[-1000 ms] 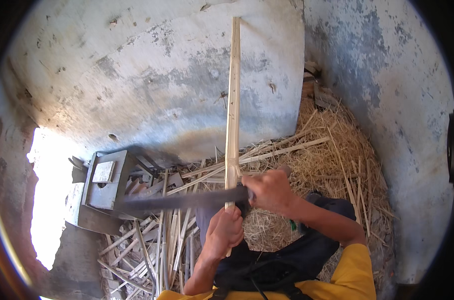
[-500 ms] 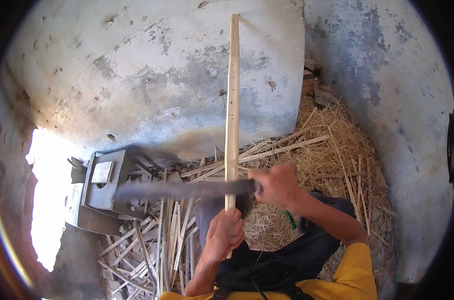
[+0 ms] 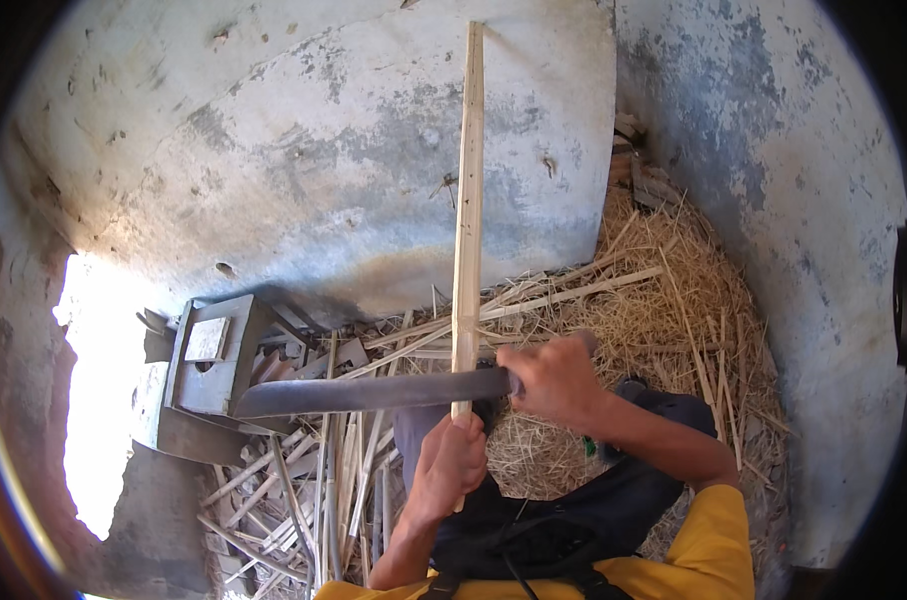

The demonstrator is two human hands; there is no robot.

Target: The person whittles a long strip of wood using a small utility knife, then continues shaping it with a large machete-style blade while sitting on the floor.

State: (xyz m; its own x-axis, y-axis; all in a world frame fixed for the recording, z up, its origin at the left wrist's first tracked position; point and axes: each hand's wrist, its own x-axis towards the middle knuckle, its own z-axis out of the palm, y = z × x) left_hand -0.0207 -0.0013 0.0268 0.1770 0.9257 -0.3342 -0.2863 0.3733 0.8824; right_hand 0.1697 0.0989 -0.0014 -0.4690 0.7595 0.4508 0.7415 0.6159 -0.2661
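Note:
A long pale wooden strip [image 3: 469, 200] stretches away from me, its far end near the painted wall. Low on the strip, my left hand [image 3: 452, 462] is closed round it, and a short end sticks out below the fist. My right hand [image 3: 559, 382] grips the handle of a machete [image 3: 374, 393]. The dark blade lies crosswise, pointing left, over the strip just above my left hand. Whether its edge touches the wood I cannot tell. The machete's handle is mostly hidden by my fingers.
Straw and thin shavings [image 3: 634, 300] are heaped on the right. Several loose wooden sticks [image 3: 349, 480] lie on the floor at left. A grey wooden box [image 3: 219, 350] with a hole stands by a bright opening [image 3: 94, 420]. Worn painted walls [image 3: 324, 150] rise ahead and right.
The machete has dropped slightly toward my left hand and its blade is no longer blurred. The strip has barely shifted, and both hands keep their grips.

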